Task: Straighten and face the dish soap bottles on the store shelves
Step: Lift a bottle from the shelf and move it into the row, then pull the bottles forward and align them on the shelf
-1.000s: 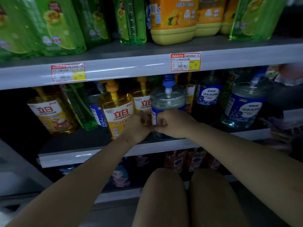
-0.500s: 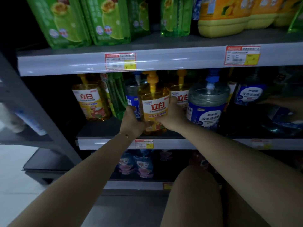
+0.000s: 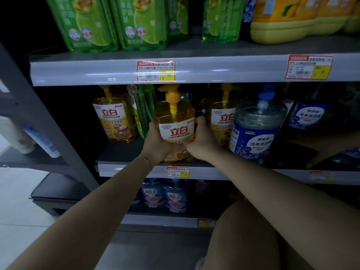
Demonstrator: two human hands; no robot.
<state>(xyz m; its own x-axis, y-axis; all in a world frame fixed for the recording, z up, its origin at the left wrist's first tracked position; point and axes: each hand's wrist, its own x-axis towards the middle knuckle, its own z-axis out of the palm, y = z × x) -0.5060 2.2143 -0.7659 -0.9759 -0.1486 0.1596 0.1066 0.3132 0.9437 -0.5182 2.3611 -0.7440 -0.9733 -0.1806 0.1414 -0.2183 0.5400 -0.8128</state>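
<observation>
**Both hands on the yellow pump bottle, middle shelf**

Head view, looking down along two bare forearms. Gripping the yellow pump bottle (image 3: 176, 121) from both sides: left hand (image 3: 155, 142) wrapped round its left flank, right hand (image 3: 202, 143) curled round its right flank, fingertips tucked out of sight behind. Holding nothing else in either. Wearing a thin bracelet (image 3: 147, 161) on the left wrist.

Standing upright, white label square to the camera, orange pump on top. Sitting right at the front lip of the middle shelf (image 3: 120, 152), ahead of its neighbours. Resting on the shelf or just lifted off it: cannot tell, base partly hidden by the hands.

Further back on the same shelf, to the left: a second yellow bottle (image 3: 115, 117), label forward, with a green bottle (image 3: 145, 110) just beside it. To the right: a third yellow bottle (image 3: 222, 117), partly hidden, then a clear jug with a blue label (image 3: 257, 131) close alongside.

Up above, on the top shelf (image 3: 87, 71): green refill packs (image 3: 87, 22), a yellow jug (image 3: 282, 22), and a red-bordered price tag (image 3: 155, 71) on the rail. Down below: blue and pink pouches (image 3: 167, 193), dim. A bare knee (image 3: 243, 236) at lower right.
</observation>
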